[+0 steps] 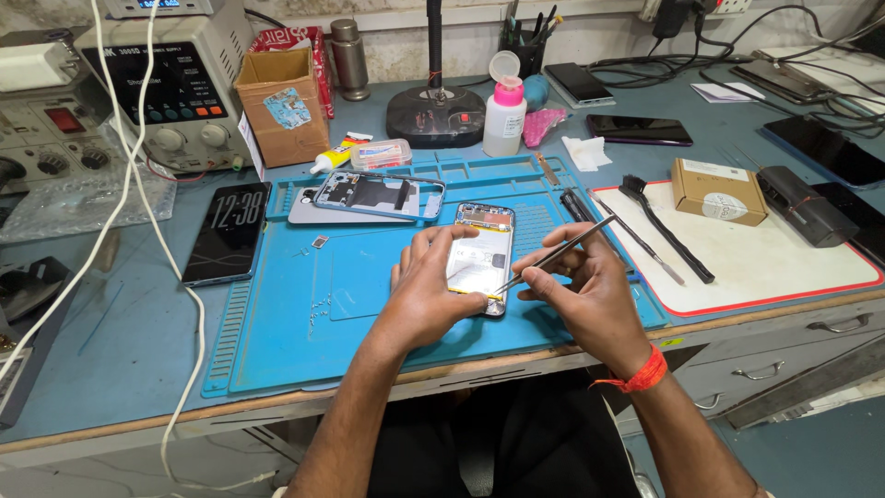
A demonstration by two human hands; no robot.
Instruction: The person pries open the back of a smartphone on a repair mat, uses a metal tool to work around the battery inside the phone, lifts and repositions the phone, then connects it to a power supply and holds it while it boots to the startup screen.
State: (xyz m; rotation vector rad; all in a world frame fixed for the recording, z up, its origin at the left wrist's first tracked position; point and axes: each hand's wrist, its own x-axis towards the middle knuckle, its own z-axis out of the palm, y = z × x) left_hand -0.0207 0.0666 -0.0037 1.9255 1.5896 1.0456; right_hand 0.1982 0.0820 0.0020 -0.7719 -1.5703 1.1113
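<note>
An opened phone (483, 254) with its back off lies on the blue work mat (304, 323), its white battery showing. My left hand (429, 290) rests on the phone's left side and steadies it. My right hand (585, 286) grips metal tweezers (558, 251) whose tips touch the phone's lower right edge. An orange thread is tied round my right wrist. A removed phone back frame (378, 195) lies on the mat behind the phone.
A dark phone (228, 231) with a lit screen lies left of the mat. A white mat (747, 258) at right carries a brush, tools and a small cardboard box (719, 191). Behind stand a bottle with a pink cap (504, 115), a lamp base (435, 115), a glue tube and bench instruments (157, 92).
</note>
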